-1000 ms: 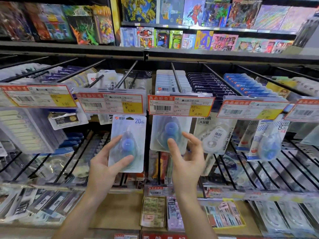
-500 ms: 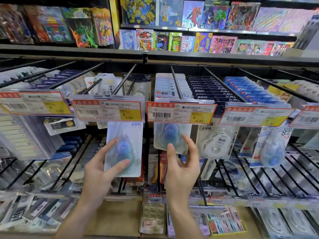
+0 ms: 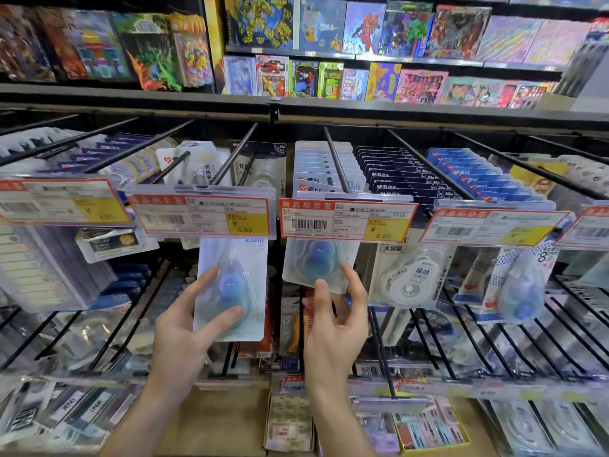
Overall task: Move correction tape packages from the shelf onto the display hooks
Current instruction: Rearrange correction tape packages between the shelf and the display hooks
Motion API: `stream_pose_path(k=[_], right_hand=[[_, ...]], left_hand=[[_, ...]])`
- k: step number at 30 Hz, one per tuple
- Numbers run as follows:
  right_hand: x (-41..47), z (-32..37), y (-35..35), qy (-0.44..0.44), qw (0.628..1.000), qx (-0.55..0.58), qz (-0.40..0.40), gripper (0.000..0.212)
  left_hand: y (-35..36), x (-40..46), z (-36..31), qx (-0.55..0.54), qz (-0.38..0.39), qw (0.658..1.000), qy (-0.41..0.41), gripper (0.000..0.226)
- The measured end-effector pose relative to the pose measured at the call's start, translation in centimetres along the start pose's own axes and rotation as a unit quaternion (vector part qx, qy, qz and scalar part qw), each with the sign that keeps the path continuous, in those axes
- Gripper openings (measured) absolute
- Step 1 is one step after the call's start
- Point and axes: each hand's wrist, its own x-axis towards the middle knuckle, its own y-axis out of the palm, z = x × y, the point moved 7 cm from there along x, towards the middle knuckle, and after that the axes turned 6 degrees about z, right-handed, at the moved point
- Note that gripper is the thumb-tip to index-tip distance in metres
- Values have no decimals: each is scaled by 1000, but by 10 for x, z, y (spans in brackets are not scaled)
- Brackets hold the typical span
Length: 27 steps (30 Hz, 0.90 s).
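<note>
My left hand [image 3: 184, 328] grips a correction tape package [image 3: 232, 291], a clear blister with a blue dispenser on a white card. Thumb lies across the front, fingers behind. The card's top edge is hidden behind the 5.80 price tag [image 3: 204, 217] at the tip of a black hook [image 3: 232, 158]. My right hand [image 3: 336, 319] touches the lower edge of a similar package [image 3: 316, 258] that hangs on the neighbouring hook [image 3: 336, 163] under the 6.80 tag [image 3: 346, 221]; thumb and index fingertip lie on its front, fingers loosely curved.
More hooks run left and right, full of blue and dark carded packages [image 3: 461, 173]. A white dispenser pack [image 3: 412, 278] hangs right of my right hand. A lower row of wire hooks [image 3: 494, 341] juts out below. Toy boxes [image 3: 329, 77] fill the shelf above.
My left hand has raised its package until the top slid behind the 5.80 tag. My right hand stays at the bottom edge of the hanging package, having moved up with it slightly.
</note>
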Motion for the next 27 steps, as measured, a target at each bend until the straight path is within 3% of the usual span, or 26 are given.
stream_pose_path(k=[18, 27], right_hand=[[20, -14, 13, 6, 996, 77, -37, 36], [23, -17, 13, 31, 998, 37, -48, 38]], left_hand=[[-4, -2, -8, 9, 17, 999, 29, 63], [-1, -13, -7, -13, 44, 999, 6, 61]])
